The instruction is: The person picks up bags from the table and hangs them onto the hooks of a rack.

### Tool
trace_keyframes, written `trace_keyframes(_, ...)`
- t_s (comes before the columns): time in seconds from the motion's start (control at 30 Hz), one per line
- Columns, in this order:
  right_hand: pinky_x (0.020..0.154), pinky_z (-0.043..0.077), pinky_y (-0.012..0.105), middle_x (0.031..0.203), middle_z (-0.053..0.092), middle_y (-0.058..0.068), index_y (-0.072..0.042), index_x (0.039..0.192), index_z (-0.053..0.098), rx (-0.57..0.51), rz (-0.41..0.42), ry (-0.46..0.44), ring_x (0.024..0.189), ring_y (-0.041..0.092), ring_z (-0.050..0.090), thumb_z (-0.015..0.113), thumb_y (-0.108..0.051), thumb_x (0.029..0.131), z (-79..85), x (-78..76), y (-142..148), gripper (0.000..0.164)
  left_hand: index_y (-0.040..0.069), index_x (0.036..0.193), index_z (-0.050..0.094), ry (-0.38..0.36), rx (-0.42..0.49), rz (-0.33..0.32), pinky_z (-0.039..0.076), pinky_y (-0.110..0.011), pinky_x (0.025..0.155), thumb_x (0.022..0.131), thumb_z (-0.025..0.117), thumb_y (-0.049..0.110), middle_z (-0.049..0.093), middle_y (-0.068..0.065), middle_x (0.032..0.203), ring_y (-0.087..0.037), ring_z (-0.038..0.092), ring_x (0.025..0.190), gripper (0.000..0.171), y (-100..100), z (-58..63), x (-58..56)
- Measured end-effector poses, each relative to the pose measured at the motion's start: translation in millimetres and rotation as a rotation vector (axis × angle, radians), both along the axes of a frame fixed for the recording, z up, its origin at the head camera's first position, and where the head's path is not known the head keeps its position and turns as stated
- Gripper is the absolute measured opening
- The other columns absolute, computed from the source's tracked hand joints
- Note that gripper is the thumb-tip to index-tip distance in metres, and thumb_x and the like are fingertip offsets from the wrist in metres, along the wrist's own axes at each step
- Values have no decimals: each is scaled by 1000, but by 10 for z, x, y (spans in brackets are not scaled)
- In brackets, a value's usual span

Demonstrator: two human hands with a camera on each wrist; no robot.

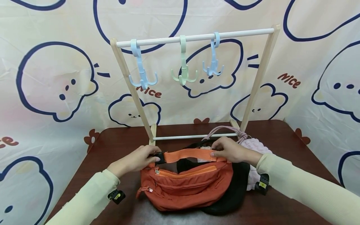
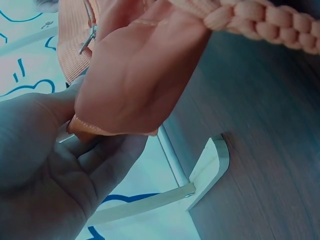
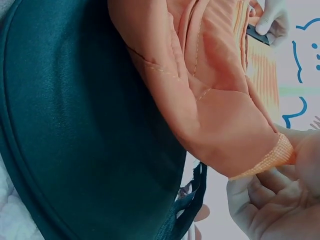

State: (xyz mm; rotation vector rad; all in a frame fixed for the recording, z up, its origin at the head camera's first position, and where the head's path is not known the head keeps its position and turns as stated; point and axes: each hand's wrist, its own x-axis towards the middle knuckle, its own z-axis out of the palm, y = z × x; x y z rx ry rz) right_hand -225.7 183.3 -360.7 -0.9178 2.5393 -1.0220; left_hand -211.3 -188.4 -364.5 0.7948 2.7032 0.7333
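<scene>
An orange-red waist bag (image 1: pixel 185 187) with an orange zipper stands tilted at the front of the table, its orange strap (image 1: pixel 188 154) stretched across the top. My left hand (image 1: pixel 137 161) pinches the strap by its black buckle (image 1: pixel 161 157). At the bag's other end, my right hand (image 1: pixel 232 150) grips the strap between thumb and fingers. In the right wrist view, that hand (image 3: pixel 280 195) holds the corner where strap meets bag. Behind the bag lies a black cap (image 1: pixel 239 187), partly hidden. A braided zipper pull (image 2: pixel 265 20) hangs from the bag in the left wrist view.
A wooden rack with a white rod (image 1: pixel 197 37) stands at the back. From it hang two blue hooks (image 1: pixel 142 70) (image 1: pixel 213 59) and a green hook (image 1: pixel 183 67). A pale pink knitted bag (image 1: pixel 256 145) with cord handles lies right of the cap on the brown table (image 1: pixel 118 187).
</scene>
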Motion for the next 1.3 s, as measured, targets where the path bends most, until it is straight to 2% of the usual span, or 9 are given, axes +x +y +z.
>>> trace_keyframes(0.3, 65, 45, 21, 81, 72, 3, -3, 98, 75, -2, -4, -5, 69, 3, 56, 69, -11, 95, 12, 13, 7, 11, 1, 122, 66, -32, 2, 22, 54, -34, 78, 100, 64, 18, 72, -9, 105, -13, 64, 89, 28, -32, 35, 8)
trace_keyframes(0.67, 62, 42, 21, 73, 68, -1, -5, 91, 74, 3, -16, 16, 63, 2, 52, 70, -14, 95, 48, 47, 9, 10, 1, 127, 64, 18, -25, 13, 54, -38, 82, 102, 60, 16, 71, -13, 112, -15, 65, 94, 30, -46, 64, 34)
trace_keyframes(0.87, 62, 43, 21, 73, 69, 1, -5, 88, 73, -12, -22, 27, 63, 2, 53, 70, -14, 95, 74, 74, 11, 11, 1, 127, 65, 54, -23, 15, 54, -36, 79, 102, 60, 17, 71, -14, 112, -14, 64, 90, 30, -48, 80, 36)
trace_keyframes(1.3, 67, 44, 22, 79, 69, 1, -7, 89, 72, -12, -30, 58, 70, 3, 56, 69, -13, 95, 110, 87, 6, 9, 2, 121, 64, -12, 26, 86, 52, -26, 61, 101, 61, 12, 69, -7, 89, -14, 63, 71, 23, -46, 115, 58)
